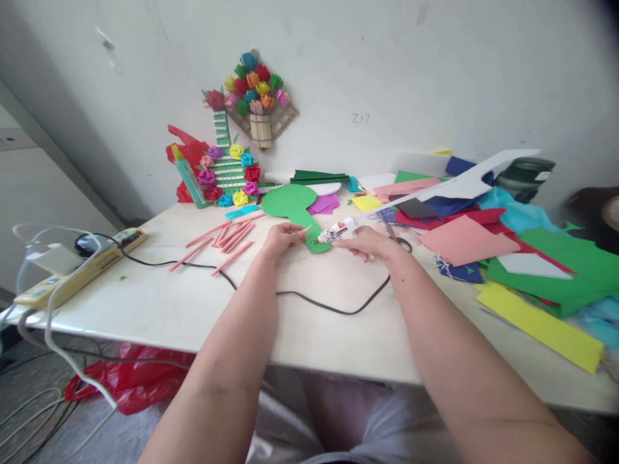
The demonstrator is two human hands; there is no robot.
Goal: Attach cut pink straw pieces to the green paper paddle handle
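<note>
right of the cutout (289,200), a glue gun (338,229) is gripped by the right hand (365,242); left of the cutout, by pink sticks (239,238), the left hand (283,238) is placed, its grip indiscernible.

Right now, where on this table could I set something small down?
Front left looks bare, between the yellow power strip, black cord and table edge; another patch lies between the forearms, nearer than the cord. The right side is crowded with coloured sheets.

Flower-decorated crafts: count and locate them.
2: a guitar-shaped craft upright at the back of the table, and a diamond-shaped craft higher, to its right, against the wall.
</note>
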